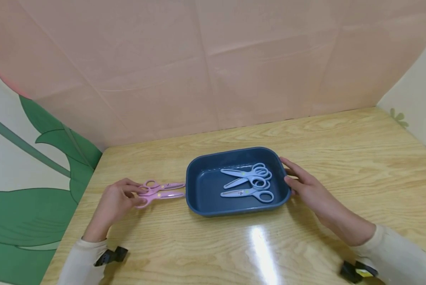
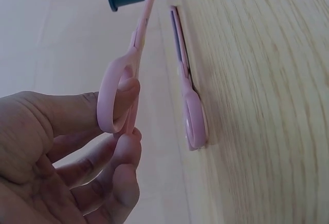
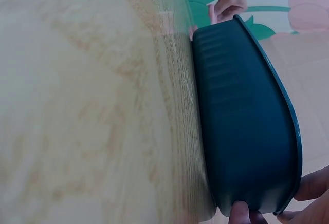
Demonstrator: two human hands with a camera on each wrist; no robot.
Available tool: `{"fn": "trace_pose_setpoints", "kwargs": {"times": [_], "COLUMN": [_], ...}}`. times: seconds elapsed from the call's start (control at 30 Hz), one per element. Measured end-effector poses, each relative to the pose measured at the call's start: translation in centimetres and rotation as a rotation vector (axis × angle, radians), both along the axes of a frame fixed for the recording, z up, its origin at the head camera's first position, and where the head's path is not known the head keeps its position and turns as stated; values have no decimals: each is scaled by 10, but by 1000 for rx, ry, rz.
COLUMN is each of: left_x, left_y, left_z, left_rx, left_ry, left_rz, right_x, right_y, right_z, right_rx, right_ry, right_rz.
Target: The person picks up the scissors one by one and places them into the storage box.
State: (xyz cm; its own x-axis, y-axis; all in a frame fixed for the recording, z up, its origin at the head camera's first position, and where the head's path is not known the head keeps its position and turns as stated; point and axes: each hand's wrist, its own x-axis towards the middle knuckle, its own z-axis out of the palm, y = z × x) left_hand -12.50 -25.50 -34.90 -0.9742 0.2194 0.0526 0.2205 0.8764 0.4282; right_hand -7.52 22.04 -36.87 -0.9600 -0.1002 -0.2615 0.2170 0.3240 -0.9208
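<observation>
A pair of pink scissors [image 1: 158, 195] is in my left hand [image 1: 116, 198], the thumb passed through one handle loop and fingers at the other, as the left wrist view shows. Its blades are together and point at the left end of a dark blue rectangular dish [image 1: 198, 209]. Just behind it, a second pair of pink scissors [image 2: 194, 118] lies on the table. My right hand [image 1: 307, 188] grips the dish's right end, thumb and fingers at the rim and wall. Three pairs of light blue scissors [image 1: 246, 192] lie inside the dish, towards its right, two of them overlapping.
The wood-grain table [image 1: 341, 158] carries the dish near its middle. A pink cover [image 1: 205, 71] hangs behind the far edge. Green plant shapes [image 1: 24, 213] decorate the wall at left, and a pale wall [image 1: 415, 95] borders the right. Both wrists wear dark straps.
</observation>
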Motion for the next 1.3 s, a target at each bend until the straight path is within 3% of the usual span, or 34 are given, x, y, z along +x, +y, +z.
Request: {"fn": "trace_pose_setpoints", "kwargs": {"times": [0.53, 0.97, 1.3], "left_x": [0, 0, -1], "left_y": [-3, -5, -7], "left_z": [4, 8, 7], "left_rx": [11, 42, 76], "left_ry": [2, 26, 85], "left_rz": [67, 65, 86], "right_x": [0, 0, 0], "right_y": [-1, 0, 0], "right_z": [0, 0, 0], "right_rx": [-5, -3, -3], "right_ry": [-33, -23, -23], "right_rz": [-4, 2, 1]}}
